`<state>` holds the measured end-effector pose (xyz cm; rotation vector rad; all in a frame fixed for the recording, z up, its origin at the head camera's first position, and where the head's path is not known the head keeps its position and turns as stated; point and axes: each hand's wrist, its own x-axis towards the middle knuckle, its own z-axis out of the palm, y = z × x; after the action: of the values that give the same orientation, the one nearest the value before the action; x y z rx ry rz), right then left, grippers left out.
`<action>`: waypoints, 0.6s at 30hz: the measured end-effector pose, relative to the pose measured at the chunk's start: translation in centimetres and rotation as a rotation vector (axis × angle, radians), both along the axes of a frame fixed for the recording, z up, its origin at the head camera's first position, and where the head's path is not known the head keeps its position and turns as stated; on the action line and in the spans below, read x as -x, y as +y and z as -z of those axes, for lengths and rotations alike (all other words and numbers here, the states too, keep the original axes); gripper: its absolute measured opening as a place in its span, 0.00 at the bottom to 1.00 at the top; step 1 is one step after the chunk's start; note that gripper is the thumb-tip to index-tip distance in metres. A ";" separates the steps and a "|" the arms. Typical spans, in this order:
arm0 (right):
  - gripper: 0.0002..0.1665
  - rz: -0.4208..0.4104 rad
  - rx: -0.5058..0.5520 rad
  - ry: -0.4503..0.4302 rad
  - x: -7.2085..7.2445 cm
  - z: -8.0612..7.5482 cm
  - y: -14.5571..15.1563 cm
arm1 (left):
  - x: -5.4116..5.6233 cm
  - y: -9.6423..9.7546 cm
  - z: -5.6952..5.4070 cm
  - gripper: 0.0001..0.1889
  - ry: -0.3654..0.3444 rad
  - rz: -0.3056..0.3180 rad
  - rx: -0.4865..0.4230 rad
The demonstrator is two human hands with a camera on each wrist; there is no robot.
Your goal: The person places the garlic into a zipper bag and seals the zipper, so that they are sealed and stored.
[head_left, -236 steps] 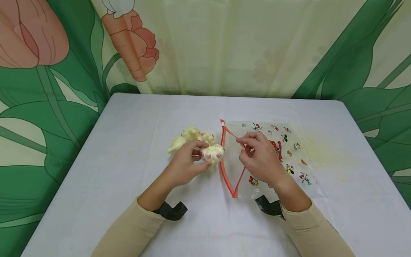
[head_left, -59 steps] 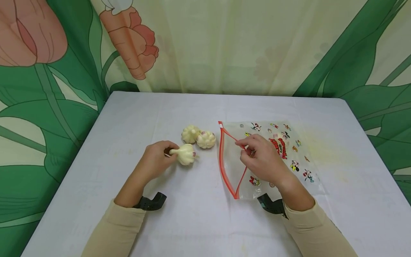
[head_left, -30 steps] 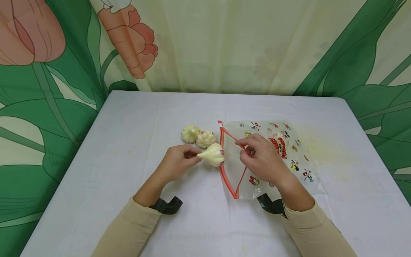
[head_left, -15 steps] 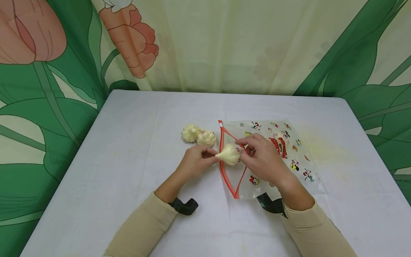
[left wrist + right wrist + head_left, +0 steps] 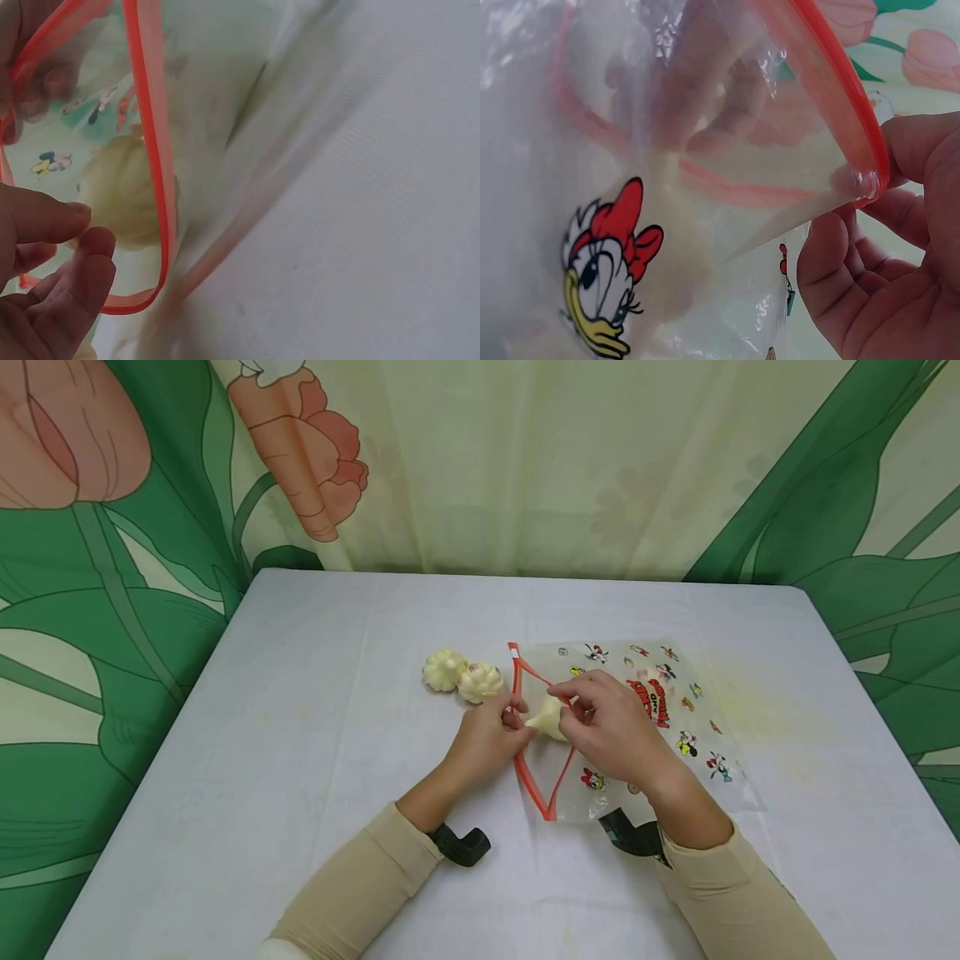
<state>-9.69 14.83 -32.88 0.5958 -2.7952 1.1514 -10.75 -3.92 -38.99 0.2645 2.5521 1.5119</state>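
Note:
My right hand pinches the raised edge of a clear zip bag with a red-orange rim and cartoon prints, keeping its mouth spread. Inside that mouth is a pale garlic bulb, its far end hidden behind the right hand. Thumb and fingers of my left hand are at its stem, just at the bag's opening. The left wrist view shows the bulb within the bag, fingertips around the stem. Through the plastic, the right wrist view shows the left fingers above the stem.
Two more garlic bulbs, one touching the other, lie on the white-covered table just left of the bag. A curtain with tulip and leaf prints hangs behind the table's far edge.
My left hand has carried the garlic bulb rightward from the table into the bag mouth. The bulb held 7.9 s ago no longer shows on the table. The right hand keeps its grip.

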 end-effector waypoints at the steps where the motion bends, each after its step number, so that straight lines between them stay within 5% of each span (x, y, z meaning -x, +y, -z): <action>1: 0.15 0.002 -0.001 0.003 0.0 0.0 0.0 | 0.0 0.1 0.0 0.08 -0.005 0.008 -0.002; 10: 0.16 0.003 -0.008 0.024 0.0 0.1 -0.1 | 0.0 0.7 0.0 0.05 -0.125 0.074 -0.101; 18: 0.16 0.001 -0.007 0.025 0.0 0.1 0.0 | 0.4 1.9 0.1 0.11 -0.103 0.115 -0.043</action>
<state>-9.68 14.81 -32.99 0.6044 -2.7795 1.1263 -11.14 -2.06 -39.06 0.3241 2.3843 1.4997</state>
